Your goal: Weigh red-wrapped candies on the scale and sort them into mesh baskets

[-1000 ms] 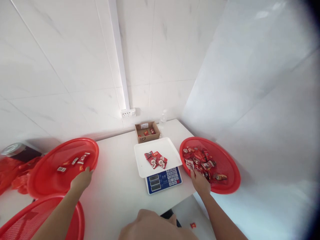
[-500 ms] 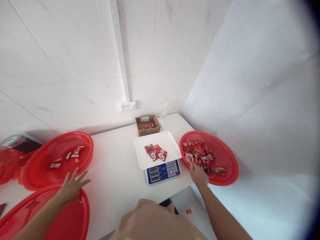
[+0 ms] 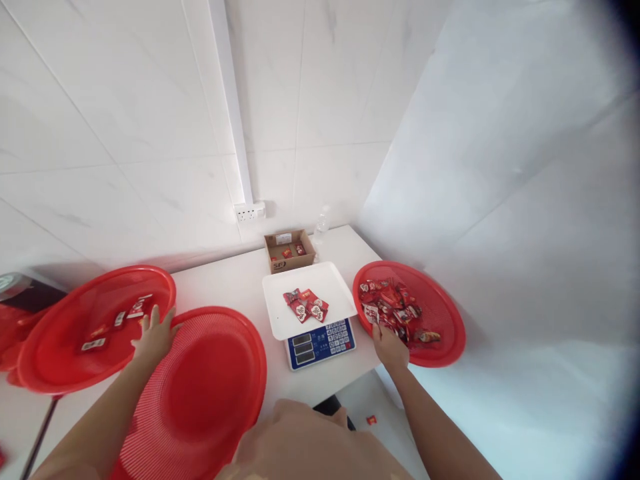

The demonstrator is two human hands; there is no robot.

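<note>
My left hand (image 3: 156,337) is open, its fingers spread over the right rim of the left red basket (image 3: 53,383), where a few small packets lie. Just to its right is another red basket (image 3: 200,380), bare inside. At the near left rim of the right red basket (image 3: 453,333), my right hand (image 3: 391,348) pinches the lower edge of a red-and-white snack packet (image 3: 371,314). Heaped red snack packets (image 3: 395,303) fill part of that basket. Several red packets (image 3: 306,307) rest on the white pan (image 3: 280,283) of a blue digital scale (image 3: 320,345).
Behind the scale stands a small cardboard box (image 3: 286,267) with a few packets inside. A clear plastic bottle (image 3: 321,225) is beside it, near the tiled wall. A loose red packet (image 3: 371,420) lies below the table's front edge.
The front red basket has shifted right and away from me. My left hand has moved forward and slightly right to the left basket's rim. My right hand keeps its place on the packet.
</note>
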